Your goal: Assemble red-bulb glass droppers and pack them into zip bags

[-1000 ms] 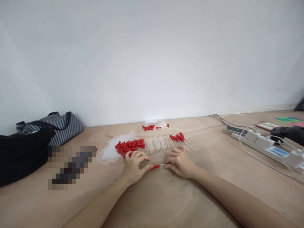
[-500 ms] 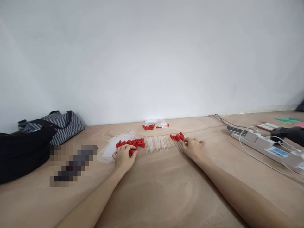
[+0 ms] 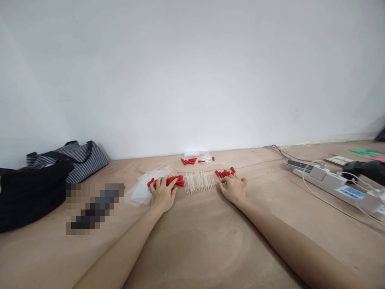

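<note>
the red bulbs (image 3: 180, 181) lie heaped under my left hand (image 3: 163, 197), fingers spread apart; i judge i'm picking one out, which calls for a single-bulb pinch. bare tubes (image 3: 200, 182) lie beside. my right hand (image 3: 234, 189) curls by red-tipped tubes (image 3: 221, 174); its grip i cannot tell.

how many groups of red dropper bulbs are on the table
3: one pile under the left hand, one row at the right hand, and one scattered group farther back by a clear bag. The hands may hide some bulbs.
</note>
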`<state>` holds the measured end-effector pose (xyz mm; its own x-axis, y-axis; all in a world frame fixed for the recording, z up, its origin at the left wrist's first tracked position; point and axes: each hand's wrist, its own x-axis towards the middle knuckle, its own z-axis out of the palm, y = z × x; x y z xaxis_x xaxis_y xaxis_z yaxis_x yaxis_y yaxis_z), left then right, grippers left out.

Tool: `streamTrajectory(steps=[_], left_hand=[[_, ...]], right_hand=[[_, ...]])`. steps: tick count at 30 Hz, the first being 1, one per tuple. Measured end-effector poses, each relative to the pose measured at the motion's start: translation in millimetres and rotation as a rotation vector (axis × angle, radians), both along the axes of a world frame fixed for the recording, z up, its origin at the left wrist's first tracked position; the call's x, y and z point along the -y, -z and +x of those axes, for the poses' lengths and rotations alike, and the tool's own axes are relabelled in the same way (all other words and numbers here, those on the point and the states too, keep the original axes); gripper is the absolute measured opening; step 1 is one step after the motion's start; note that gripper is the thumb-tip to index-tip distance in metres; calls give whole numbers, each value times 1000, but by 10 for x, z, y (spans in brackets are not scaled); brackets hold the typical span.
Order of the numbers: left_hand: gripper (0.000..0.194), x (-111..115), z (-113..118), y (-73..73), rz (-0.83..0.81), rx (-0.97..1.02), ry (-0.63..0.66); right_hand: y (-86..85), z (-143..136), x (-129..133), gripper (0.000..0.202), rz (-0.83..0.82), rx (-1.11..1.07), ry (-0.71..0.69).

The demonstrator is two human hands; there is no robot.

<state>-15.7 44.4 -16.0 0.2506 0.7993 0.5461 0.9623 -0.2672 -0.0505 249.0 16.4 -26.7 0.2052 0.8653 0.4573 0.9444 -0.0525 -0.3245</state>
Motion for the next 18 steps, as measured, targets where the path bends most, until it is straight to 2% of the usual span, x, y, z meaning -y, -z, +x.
streamTrajectory(steps=[7, 12, 15, 18], left_hand=[[14, -55, 23, 3, 36, 69, -5], [11, -54, 18, -3, 60, 126, 31], [12, -7, 29, -34, 90, 161, 86], [12, 115, 67, -95, 78, 185, 200]], right_hand=[[-55, -200, -88, 27, -127, 26, 70], [-45, -262, -129, 32, -166, 134, 108], [-44, -271, -137, 33, -190, 168, 101], [-77, -274, -126, 31, -233, 204, 86]])
